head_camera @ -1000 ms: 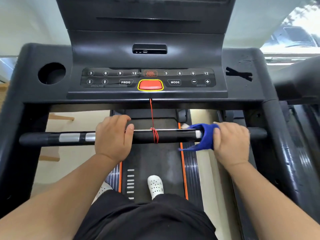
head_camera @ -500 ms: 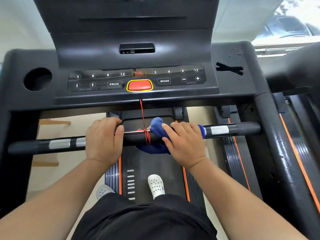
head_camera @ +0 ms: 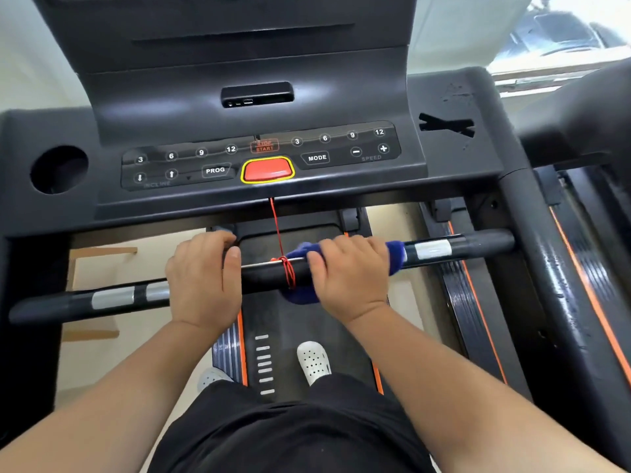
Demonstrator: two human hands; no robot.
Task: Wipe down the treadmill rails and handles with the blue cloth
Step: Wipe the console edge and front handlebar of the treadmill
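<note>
left hand (head_camera: 205, 278) curled round handlebar (head_camera: 478, 245), bare | right hand (head_camera: 351, 271) gripping blue cloth (head_camera: 394, 256) wrapped on bar mid-span, touching red cord (head_camera: 288, 273), probably

White clog (head_camera: 313, 361), black shorts (head_camera: 290, 435), car (head_camera: 560, 32) outside, wooden frame (head_camera: 102, 250) left.

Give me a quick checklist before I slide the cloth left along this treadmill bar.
1. The blue cloth wraps the handlebar under the right hand: ok.
2. The left hand grips the bar, steadying it: ok.
3. Path leftward free: not ok; the red cord is tied on right beside the cloth, and the left hand sits beyond it.
4. Belt stopped underfoot: cannot tell.
5. Left silver plates already wiped: cannot tell.
</note>
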